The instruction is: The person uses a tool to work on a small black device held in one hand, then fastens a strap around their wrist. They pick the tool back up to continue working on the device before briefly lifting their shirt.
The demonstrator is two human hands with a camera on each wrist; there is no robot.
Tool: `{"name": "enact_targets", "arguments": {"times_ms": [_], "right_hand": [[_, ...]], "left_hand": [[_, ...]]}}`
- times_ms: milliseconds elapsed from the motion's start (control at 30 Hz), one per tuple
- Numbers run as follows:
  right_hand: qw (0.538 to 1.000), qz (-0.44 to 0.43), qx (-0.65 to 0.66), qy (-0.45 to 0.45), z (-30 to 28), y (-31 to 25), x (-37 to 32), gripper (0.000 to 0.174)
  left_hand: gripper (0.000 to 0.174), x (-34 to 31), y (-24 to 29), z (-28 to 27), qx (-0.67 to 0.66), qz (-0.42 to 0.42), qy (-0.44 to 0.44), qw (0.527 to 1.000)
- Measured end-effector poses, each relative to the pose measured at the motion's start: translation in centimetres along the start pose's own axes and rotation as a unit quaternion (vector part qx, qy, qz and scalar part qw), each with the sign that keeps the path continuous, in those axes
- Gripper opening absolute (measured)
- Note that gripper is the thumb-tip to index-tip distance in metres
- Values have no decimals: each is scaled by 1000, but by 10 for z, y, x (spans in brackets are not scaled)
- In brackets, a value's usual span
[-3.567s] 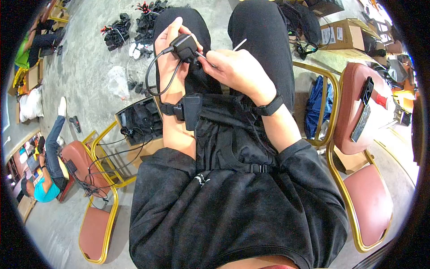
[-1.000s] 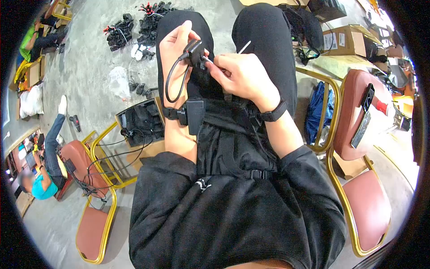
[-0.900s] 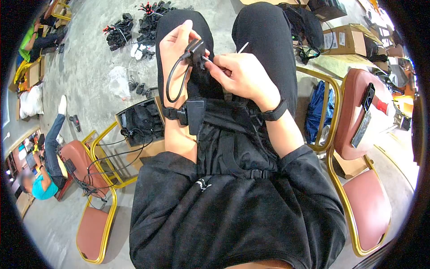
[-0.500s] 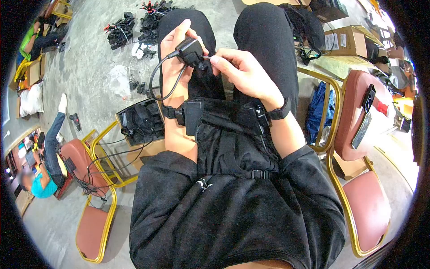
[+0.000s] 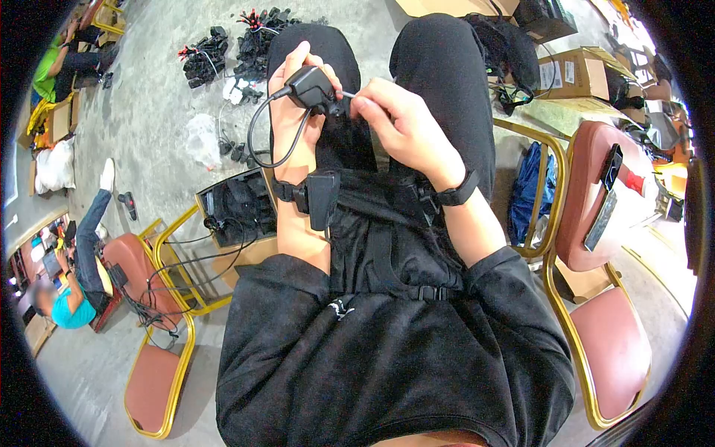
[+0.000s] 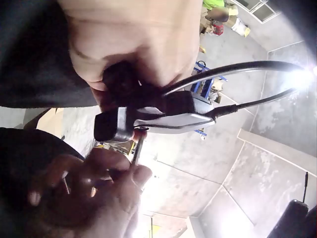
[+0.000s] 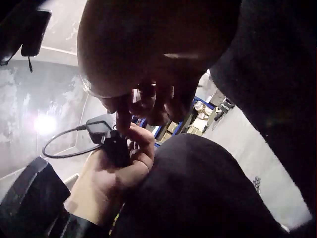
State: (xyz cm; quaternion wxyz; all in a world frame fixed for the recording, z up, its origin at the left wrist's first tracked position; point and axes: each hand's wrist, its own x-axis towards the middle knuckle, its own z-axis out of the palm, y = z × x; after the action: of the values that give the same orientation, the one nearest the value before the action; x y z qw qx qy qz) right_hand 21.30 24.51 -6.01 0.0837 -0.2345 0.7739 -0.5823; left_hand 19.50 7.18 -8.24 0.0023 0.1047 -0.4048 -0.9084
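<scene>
In the head view a black device (image 5: pixel 310 88) with a looped cable (image 5: pixel 255 131) is held in the left hand (image 5: pixel 295 138), fingers curled behind it. Thumb and fingers of the right hand (image 5: pixel 408 127) pinch a thin metal rod (image 5: pixel 345 94), its tip at the device's right side. The left wrist view shows the rod (image 6: pixel 138 150) reaching up to the underside of the device (image 6: pixel 173 116), between the left hand (image 6: pixel 136 34) and the right hand (image 6: pixel 106 198). In the right wrist view the device (image 7: pixel 101 130) is partly covered by the right hand's dark fingers.
Chairs with red-brown pads stand left (image 5: pixel 141 272) and right (image 5: pixel 596 201); a phone-like object lies on the right one. An open box of black gear (image 5: pixel 238 205) is at the left. Black bundles (image 5: pixel 205 59) lie on the floor beyond. A person in teal (image 5: pixel 73 307) sits far left.
Compared with about a second ago, the device has turned so its broad face shows. The right hand's grip has changed, and the rod's far end no longer shows above that hand in the head view.
</scene>
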Motion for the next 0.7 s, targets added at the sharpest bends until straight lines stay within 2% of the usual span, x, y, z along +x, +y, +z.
{"name": "enact_targets", "arguments": {"times_ms": [33, 133, 333, 533, 633, 700], "right_hand": [[994, -79, -73, 19, 1, 2, 0, 20], [988, -97, -113, 27, 4, 5, 1, 17], [972, -136, -187, 46, 1, 1, 2, 15], [967, -148, -201, 50, 1, 2, 3, 15], [968, -155, -193, 52, 1, 3, 3, 15], [970, -148, -186, 45, 2, 5, 3, 16]], "left_hand": [[26, 1, -2, -2, 0, 0, -1, 1000], [26, 3, -4, -4, 12, 25, -26, 999], [27, 0, -1, 7, 51, 21, 25, 998], [30, 2, -1, 7, 52, 28, 9, 998], [31, 1, -1, 9, 61, 19, 39, 997], [31, 2, -2, 5, 65, 26, 12, 997]]}}
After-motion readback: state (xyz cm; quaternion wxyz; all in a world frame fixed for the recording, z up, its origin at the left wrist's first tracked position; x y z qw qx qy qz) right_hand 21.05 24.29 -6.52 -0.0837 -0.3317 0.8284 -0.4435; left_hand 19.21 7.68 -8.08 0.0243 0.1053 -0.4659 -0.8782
